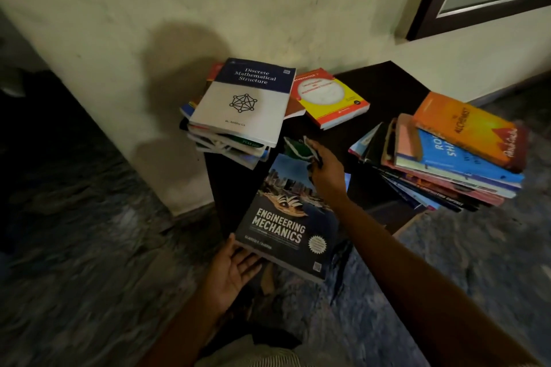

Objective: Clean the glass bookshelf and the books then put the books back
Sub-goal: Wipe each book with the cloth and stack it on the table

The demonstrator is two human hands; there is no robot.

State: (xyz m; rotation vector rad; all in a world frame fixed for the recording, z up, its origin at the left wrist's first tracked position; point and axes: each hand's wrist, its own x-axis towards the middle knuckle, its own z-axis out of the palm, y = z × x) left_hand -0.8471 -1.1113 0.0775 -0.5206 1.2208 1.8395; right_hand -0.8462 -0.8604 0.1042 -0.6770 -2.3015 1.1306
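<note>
Here the Engineering Mechanics book (pixel 286 217) lies cover up, held in the air at the near edge of the dark worktop (pixel 384 92), between the two book stacks. Its long axis runs away from the person. The title reads upright to them, and the top edge points toward the wall, leaning slightly right.

The left hand (pixel 235 271) is palm up under the near left corner. Its fingers run beneath the cover, seemingly straight, though they are hidden there. The right arm reaches forward across the cover, and the right hand (pixel 326 171) sits at the book's far edge, its grip closed around a bunched green cloth (pixel 298 148).
</note>
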